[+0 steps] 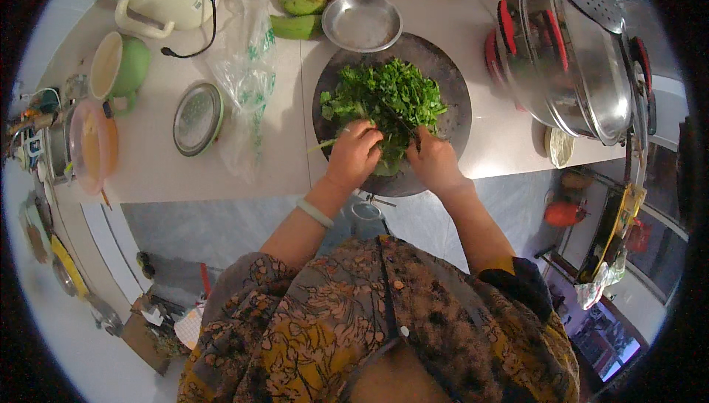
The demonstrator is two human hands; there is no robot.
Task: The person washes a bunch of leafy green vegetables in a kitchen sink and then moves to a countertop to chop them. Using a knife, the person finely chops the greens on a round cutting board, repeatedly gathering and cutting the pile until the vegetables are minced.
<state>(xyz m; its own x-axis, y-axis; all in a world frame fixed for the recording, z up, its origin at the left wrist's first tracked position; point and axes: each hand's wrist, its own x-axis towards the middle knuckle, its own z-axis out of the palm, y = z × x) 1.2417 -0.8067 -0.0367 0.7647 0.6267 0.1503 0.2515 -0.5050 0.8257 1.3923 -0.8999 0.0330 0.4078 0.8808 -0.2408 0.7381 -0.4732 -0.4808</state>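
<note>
Chopped leafy green herbs (407, 92) lie heaped on a round, dark cutting board (457, 120) in front of me. My right hand (435, 159) is closed around the handle end of a knife (400, 120), whose dark blade points up and left into the greens. My left hand (355, 153) presses with bent fingers on the leafy greens at the heap's lower left, beside the blade. A pale stem (322, 146) sticks out to the left of that hand. Leaves cover part of the blade.
A metal dish (363, 20) overlaps the board's far edge, beside green gourds (296, 25). Left are a plastic bag (246, 81), an oval lid (198, 119), a green mug (130, 68) and a power cord (213, 20). A large steel steamer pot (581, 65) stands right.
</note>
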